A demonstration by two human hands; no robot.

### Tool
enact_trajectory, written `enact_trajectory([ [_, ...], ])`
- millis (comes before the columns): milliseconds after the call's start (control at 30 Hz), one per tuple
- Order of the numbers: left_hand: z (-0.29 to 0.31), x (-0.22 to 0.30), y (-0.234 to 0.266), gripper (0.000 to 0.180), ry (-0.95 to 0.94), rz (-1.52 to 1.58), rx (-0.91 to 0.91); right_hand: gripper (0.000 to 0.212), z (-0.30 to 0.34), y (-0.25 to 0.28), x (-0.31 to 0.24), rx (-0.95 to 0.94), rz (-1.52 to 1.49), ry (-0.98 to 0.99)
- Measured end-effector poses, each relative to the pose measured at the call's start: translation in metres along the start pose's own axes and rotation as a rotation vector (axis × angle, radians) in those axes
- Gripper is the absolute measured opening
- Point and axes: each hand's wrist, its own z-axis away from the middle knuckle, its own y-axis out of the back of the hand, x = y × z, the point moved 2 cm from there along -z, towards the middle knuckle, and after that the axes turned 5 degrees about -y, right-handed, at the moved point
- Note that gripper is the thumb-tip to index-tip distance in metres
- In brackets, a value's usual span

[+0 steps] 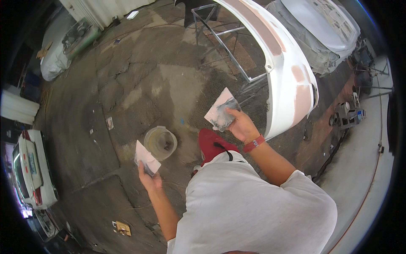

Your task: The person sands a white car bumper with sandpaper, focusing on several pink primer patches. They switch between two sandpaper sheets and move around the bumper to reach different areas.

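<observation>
My left hand [151,182] is closed on the lower edge of a flat, pale pink piece [146,155] with grey along its underside. It is held up beside a clear plastic bucket [149,139] on the floor. In my right hand [244,127], a similar square piece [220,111], pale pink with dark grey smears, is pinched under the thumb. Whether these pieces are sheets or pads I cannot tell. Just right of that hand, apart from it, curves a white car bumper [277,99] with pinkish-brown patches. A metal frame stand [228,50] is beside and under it.
A car body wrapped in plastic sheeting [311,42] stands behind the bumper. At the far left is a white car [47,186]. A white wall [359,190] runs along the right. A small yellowish object [123,228] lies on the stained floor at lower left.
</observation>
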Motion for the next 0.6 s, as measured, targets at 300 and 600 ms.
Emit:
enact_trajectory([
  [300,-0.182,-0.036,-0.139,0.048,0.115,0.056,-0.049,0.045,-0.199,-0.036,-0.060,0.022,-0.028,0.042],
  [600,-0.331,-0.062,-0.326,0.038,0.243,-0.079,-0.094,0.044,-0.329,-0.090,-0.181,0.070,-0.083,0.075],
])
